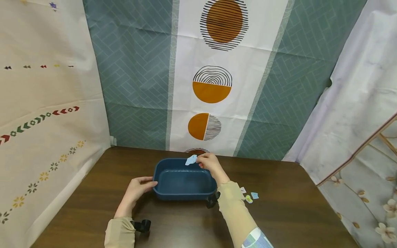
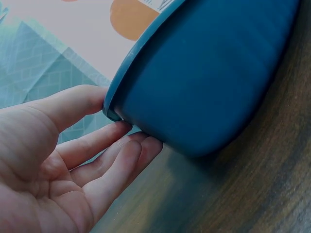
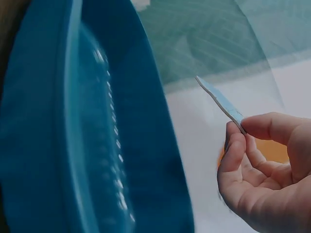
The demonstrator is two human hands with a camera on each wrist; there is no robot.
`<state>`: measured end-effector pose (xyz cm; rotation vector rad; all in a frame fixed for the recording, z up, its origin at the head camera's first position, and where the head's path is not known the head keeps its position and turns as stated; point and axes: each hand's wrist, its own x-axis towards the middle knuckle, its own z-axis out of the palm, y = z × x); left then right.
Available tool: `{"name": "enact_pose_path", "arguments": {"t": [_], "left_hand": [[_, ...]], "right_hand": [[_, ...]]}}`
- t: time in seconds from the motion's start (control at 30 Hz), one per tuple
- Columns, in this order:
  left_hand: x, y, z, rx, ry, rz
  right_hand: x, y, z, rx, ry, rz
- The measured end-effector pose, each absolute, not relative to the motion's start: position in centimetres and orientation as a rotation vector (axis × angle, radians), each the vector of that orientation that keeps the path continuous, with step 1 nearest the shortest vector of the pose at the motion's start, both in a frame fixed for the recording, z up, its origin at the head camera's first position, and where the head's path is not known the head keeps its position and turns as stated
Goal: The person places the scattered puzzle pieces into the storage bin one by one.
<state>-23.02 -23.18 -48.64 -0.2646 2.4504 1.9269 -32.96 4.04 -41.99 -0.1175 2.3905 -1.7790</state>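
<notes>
A dark blue rectangular plastic basin (image 1: 186, 196) stands on the table, its inside bare in the head view. My left hand (image 1: 139, 187) grips its left end, the thumb on the rim (image 2: 121, 77) and the fingers underneath, as the left wrist view shows. Above the basin's far edge, my right hand (image 1: 211, 164) pinches a thin, flat light-blue piece (image 1: 191, 159) with an irregular outline between thumb and fingers. Seen nearly edge-on in the right wrist view, that piece (image 3: 219, 103) is apart from the basin.
On the brown wooden table (image 1: 288, 203), right of the basin and beside my right forearm, lie a small light-blue piece (image 1: 254, 195), a yellow-green piece (image 1: 248, 198) and a white piece (image 1: 243, 190). Patterned cloths (image 1: 139, 75) hang behind the table and at both sides.
</notes>
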Motion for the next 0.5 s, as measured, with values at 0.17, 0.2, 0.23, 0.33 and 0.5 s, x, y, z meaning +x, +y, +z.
{"name": "enact_pose_path", "arguments": {"t": [0.17,0.2,0.23,0.33,0.5], "left_hand": [[-23.1,-23.2,-48.6,-0.25,2.456,1.916],[-23.1,-23.2,-48.6,-0.256,2.458,1.913],[-23.0,-23.1,-48.6,-0.256,2.461,1.912],[-23.0,-23.1,-48.5,-0.274,2.462,1.92],[-23.1,-23.1,-48.6,-0.289,2.464,1.918]], "right_hand": [[-32.9,1.5,-43.1,-0.168,2.369,-1.732],[-32.8,1.0,-43.3,-0.17,2.362,-1.725],[-32.8,0.6,-43.6,-0.175,2.354,-1.722],[-32.7,-0.6,-44.2,-0.161,2.353,-1.69],[-32.8,-2.3,-44.9,-0.125,2.348,-1.651]]}}
